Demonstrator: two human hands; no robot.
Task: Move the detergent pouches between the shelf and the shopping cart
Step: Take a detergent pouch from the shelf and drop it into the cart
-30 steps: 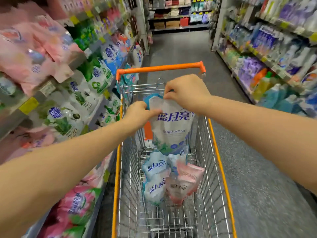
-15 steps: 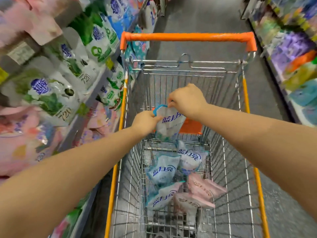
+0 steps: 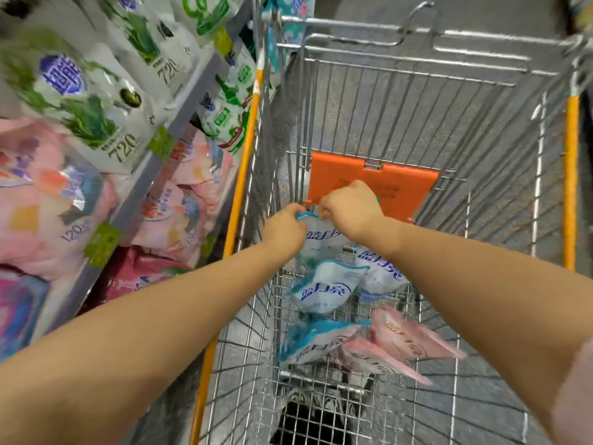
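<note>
**Detergent pouch held low inside a shopping cart**

Looks down past two bare forearms into a wire shopping cart (image 3: 569, 155) parked just beside a stocked shelf (image 3: 154, 175) on the left.

Shows one blue-and-white detergent pouch (image 3: 321, 242) gripped by its top edge. Left hand (image 3: 284, 228) clenched round the left corner, right hand (image 3: 351, 208) curled over the right corner, fingertips of both hidden behind the knuckles. Hangs upright below the cart's rim, in front of the orange folding flap (image 3: 372, 181) at the far end. Sits close over the pile beneath; cannot tell whether its bottom touches anything yet.

Lying on the cart floor: three more blue-and-white pouches (image 3: 324, 289), overlapping one another. Just beside them on the right, pink pouches (image 3: 410, 340), seemingly two, though blurred.

On the shelf: green-and-white packs (image 3: 93, 101) crowding the upper level, pink packs (image 3: 48, 200) crowding the level below.

Appears to be partway through loading from shelf to cart. Several pouches delivered, this one in the basket but not yet let go. Left to do, by this reading: set it on the pile, release both hands, and fetch further pouches from the shelf if more are wanted. No way to tell from this view how many count as finished.
</note>
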